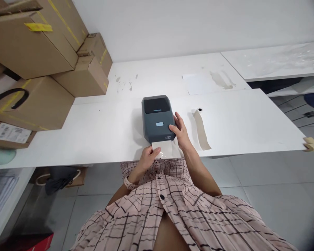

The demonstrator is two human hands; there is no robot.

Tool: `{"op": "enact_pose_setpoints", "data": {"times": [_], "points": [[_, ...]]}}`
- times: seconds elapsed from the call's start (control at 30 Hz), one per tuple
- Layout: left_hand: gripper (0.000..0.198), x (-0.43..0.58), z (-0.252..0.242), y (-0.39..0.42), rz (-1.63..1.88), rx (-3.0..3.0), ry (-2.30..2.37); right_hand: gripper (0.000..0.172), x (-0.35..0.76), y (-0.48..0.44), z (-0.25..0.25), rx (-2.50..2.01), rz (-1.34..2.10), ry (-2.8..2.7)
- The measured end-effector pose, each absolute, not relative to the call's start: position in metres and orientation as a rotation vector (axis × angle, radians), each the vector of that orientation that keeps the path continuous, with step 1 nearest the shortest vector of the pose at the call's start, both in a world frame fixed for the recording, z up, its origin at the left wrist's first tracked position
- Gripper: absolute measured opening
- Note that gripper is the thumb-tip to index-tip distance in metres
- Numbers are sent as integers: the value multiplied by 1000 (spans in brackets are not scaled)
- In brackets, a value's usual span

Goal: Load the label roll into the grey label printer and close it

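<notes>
Pinching the white paper label point(162, 149), six o'clock of the dark grey plastic printer point(157, 116), with left hand point(147, 158); bracing its four o'clock corner with open, empty right hand point(181, 132).

Grey printer point(158, 118) sits near front edge of white table point(94, 132). Left hand point(148, 157) pinches white label point(163, 148) coming out of printer's front slot. Right hand point(180, 131) rests on printer's front right corner. Paper roll point(199, 111), strip unwound toward table edge, lies just right of right hand. Cardboard boxes point(39, 62) stacked far left.
</notes>
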State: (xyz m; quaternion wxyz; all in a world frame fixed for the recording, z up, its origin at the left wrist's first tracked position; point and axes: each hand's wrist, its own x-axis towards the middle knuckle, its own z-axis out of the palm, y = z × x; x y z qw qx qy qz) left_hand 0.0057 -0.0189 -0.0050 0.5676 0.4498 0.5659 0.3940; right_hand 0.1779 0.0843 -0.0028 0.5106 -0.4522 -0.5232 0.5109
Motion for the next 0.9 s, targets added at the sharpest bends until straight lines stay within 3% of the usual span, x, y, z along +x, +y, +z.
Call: {"op": "enact_pose_setpoints", "data": {"times": [0.17,0.37,0.5,0.57,0.67,0.77,0.9], "points": [[53,-14,-3,-21,795,1319,1384,38,181,70,29,-1007,479,-1821],[33,-30,15,-14,1288,1202,1767,24,169,62,48,-913,19,-2215],[55,-16,14,0,1436,1262,1627,13,161,66,57,-929,44,-2231],[64,-6,12,2,1414,1241,1532,14,163,66,54,-951,240,-2119],[74,2,8,-3,1391,1139,1471,34,171,58,31,-1048,613,-1688],[74,3,3,-5,1374,1079,1433,51,176,46,1,-1126,867,-1287],[72,2,-6,-2,1459,1092,1461,57,176,36,-19,-1136,1016,-1247]]}}
